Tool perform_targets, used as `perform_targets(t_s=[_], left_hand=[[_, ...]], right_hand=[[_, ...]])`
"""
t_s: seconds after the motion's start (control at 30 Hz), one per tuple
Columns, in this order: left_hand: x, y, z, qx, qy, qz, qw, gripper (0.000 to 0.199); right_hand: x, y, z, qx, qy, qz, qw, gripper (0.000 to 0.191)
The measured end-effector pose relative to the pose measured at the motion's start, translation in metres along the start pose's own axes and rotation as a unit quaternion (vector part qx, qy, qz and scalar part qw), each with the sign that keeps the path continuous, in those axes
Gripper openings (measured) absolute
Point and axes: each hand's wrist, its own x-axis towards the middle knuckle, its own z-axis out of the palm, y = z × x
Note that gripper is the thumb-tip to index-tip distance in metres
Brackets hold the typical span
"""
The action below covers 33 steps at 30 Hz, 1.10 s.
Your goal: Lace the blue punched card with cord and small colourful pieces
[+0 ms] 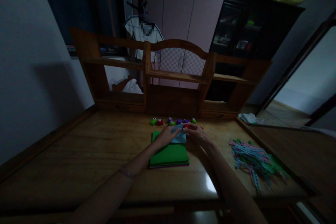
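Note:
A light blue sheet [180, 138] lies partly over a stack of green sheets [169, 154], its far end raised. My left hand [166, 136] is closed on the left side of the blue sheet, the thumb on top. At the far right corner of that sheet, my right hand [197, 134] grips a small red craft punch [186, 126], mostly covered by the fingers. Whether the sheet's edge sits in the punch's slot I cannot tell. Just beyond my hands stands a row of similar punches, among them a green one [153, 121], a red one [160, 122] and a purple one [179, 121].
On the right of the wooden desk [118, 147] lies a pile of pink, blue and green cut strips [253, 157]. A wooden shelf unit [173, 73] rises along the desk's back edge. White crumpled material [248, 118] lies by the right rim.

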Motion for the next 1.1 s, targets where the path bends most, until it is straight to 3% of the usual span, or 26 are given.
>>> perform_targets(t_s=[0.23,0.63,0.9,1.1], left_hand=[[0.001,-0.002,0.001,0.008,0.001,-0.003,1.0,0.045],[0.001,-0.001,0.0,0.01,-0.005,0.002,1.0,0.046],[0.001,-0.001,0.0,0.013,-0.006,0.004,1.0,0.044],[0.003,-0.005,0.002,0.004,-0.005,-0.011,1.0,0.047]], right_hand=[[0.001,-0.003,0.003,-0.022,0.018,-0.013,1.0,0.039],[-0.006,-0.005,0.004,-0.04,-0.008,-0.025,0.999,0.038],[0.002,0.0,0.004,-0.082,0.044,-0.066,0.993,0.03],[0.007,0.005,0.005,-0.077,0.073,-0.056,0.993,0.032]])
